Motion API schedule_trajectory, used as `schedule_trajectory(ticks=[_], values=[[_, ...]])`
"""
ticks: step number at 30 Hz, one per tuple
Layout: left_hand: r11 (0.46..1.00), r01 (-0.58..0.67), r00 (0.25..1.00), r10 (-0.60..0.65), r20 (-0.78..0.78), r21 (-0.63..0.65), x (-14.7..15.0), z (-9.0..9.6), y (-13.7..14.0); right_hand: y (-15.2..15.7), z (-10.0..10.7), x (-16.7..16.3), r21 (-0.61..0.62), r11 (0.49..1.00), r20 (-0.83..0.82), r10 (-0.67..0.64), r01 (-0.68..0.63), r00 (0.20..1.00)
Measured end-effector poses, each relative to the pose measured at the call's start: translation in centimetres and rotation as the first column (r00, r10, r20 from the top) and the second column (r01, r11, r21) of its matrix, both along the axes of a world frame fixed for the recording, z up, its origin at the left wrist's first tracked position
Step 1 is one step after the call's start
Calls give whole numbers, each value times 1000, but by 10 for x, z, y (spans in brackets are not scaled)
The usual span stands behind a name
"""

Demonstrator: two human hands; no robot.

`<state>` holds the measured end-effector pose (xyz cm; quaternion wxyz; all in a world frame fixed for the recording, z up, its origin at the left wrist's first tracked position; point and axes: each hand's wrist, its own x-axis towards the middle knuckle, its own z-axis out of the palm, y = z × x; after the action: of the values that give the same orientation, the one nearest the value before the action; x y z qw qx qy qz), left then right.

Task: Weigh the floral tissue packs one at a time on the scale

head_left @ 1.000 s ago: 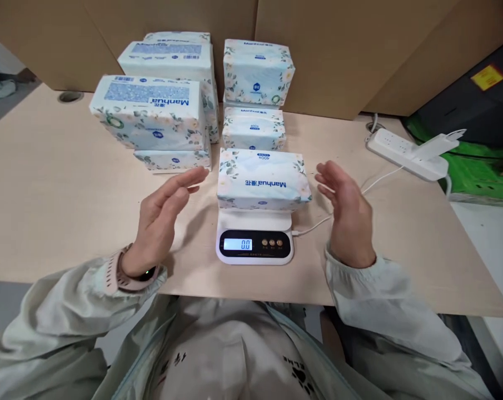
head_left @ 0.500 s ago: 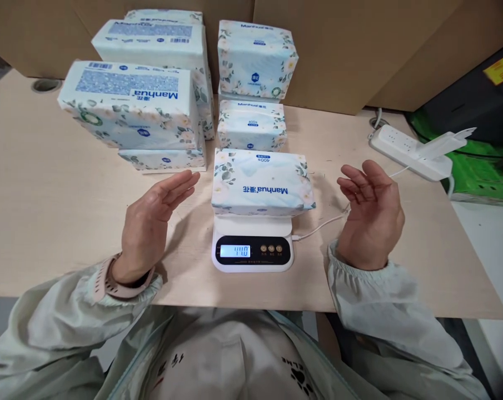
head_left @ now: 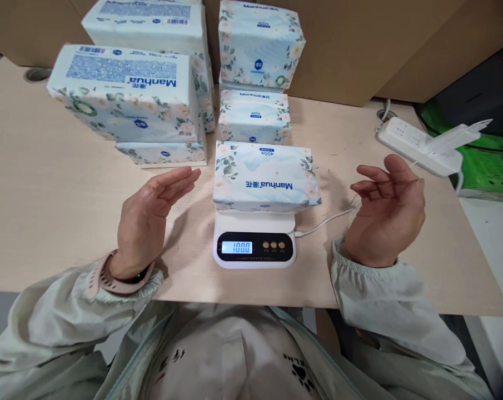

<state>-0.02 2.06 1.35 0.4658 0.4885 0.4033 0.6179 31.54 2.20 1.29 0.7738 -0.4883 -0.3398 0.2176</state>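
Note:
A pack of tissues (head_left: 268,175) with floral print lies on a white digital kitchen scale (head_left: 255,223), its lettering upside down to me. The lit display (head_left: 237,248) reads 100.0. To the left of the pack, my left hand (head_left: 151,214) is held open with fingers outstretched, touching nothing; a pink band circles that wrist. On the other side, my right hand (head_left: 387,214) hovers open above the table, fingers loosely curved and apart from the pack.
Stacked tissue packs (head_left: 121,94) stand at the back left, with another stack (head_left: 255,114) behind the scale. A white cable (head_left: 326,223) runs from the scale's right side. A power strip (head_left: 420,145) lies at the back right, before cardboard (head_left: 338,50).
The scale's reading has gone from 44.0 to 100.0. My right hand has shifted a little to the right, away from the pack. The view has tilted slightly downward.

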Motion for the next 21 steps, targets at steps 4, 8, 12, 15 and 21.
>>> schedule_trajectory(ticks=[4, 8, 12, 15, 21], values=[[1000, 10, 1000, -10, 0, 5, -2, -1, 0, 2, 1, 2, 18, 999, -11, -38, 39, 999], [999, 27, 999, -28, -30, -43, -3, 3, -1, 4, 1, 4, 56, 996, -12, -64, 64, 998], [997, 17, 999, -20, -34, -73, -3, 7, -2, 5, 0, 6, 63, 995, 4, -76, 76, 997], [997, 11, 999, -14, -38, -81, -2, 7, -3, 5, -1, 7, 62, 994, 17, -91, 90, 996], [998, -3, 1000, 2, -18, -59, 1, 8, -3, 4, 0, 9, 19, 995, 25, -103, 102, 994]])
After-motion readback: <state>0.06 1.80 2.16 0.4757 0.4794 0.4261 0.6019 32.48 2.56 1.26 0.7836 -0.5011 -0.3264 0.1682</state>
